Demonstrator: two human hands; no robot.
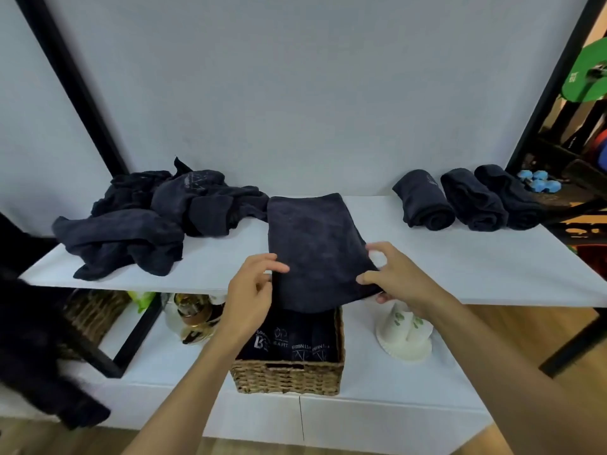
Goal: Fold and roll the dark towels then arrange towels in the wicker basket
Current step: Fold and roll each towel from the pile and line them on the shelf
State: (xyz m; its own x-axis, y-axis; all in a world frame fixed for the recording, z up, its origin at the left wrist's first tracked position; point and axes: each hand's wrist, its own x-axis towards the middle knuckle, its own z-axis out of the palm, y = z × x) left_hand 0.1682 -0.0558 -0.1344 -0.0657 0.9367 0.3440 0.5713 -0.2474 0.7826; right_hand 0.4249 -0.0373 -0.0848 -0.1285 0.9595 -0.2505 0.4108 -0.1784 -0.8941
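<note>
Head view:
- Folded dark towel (317, 247) flat on white shelf (443, 257); near end overhangs front edge, above wicker basket (289, 377).
- Left hand (253, 290) pinches towel's near left edge, thumb on top.
- Right hand (394, 277) pinches near right corner.
- Hands apart, towel between.
- Basket on lower white surface, holding rolled towels (289, 343).
- Crumpled towel pile (147, 221) at shelf left.
- Three rolled dark towels (469, 201) at shelf right.

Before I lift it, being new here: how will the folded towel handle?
Probably floppy: the folded towel sags past the shelf edge. Likely light: fingers alone pinch its corners. Rolled, it should hold shape, like the rolled towels.
</note>
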